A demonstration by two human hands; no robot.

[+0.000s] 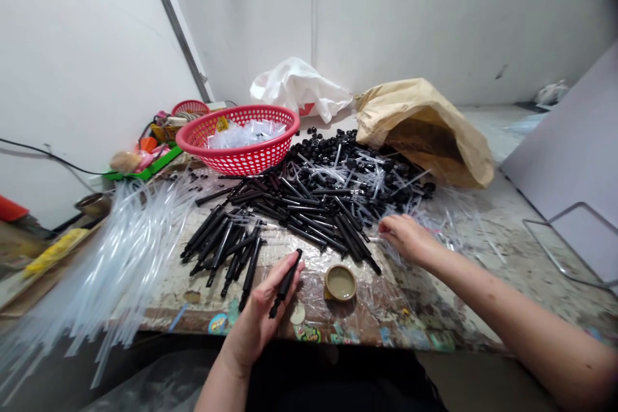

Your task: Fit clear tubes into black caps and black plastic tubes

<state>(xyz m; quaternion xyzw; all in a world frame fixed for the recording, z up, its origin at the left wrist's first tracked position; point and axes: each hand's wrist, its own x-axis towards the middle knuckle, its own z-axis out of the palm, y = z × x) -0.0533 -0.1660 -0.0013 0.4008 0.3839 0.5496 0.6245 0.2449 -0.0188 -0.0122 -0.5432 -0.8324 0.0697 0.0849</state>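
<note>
My left hand holds a black tube at the table's front edge, the tube lying tilted along the fingers. Over at the right of the pile, my right hand is closed in a pinch on a thin clear tube. Black tubes lie side by side to the left of the hands, with more heaped behind them. Farther back is a heap of black caps and pump parts with thin clear tubes. A small round cup of liquid stands between my hands.
A red basket of clear pieces stands behind the black tubes. An open brown paper bag lies at the back right, a white plastic bag behind. Long clear tubes hang over the left edge. A wire frame is at the right.
</note>
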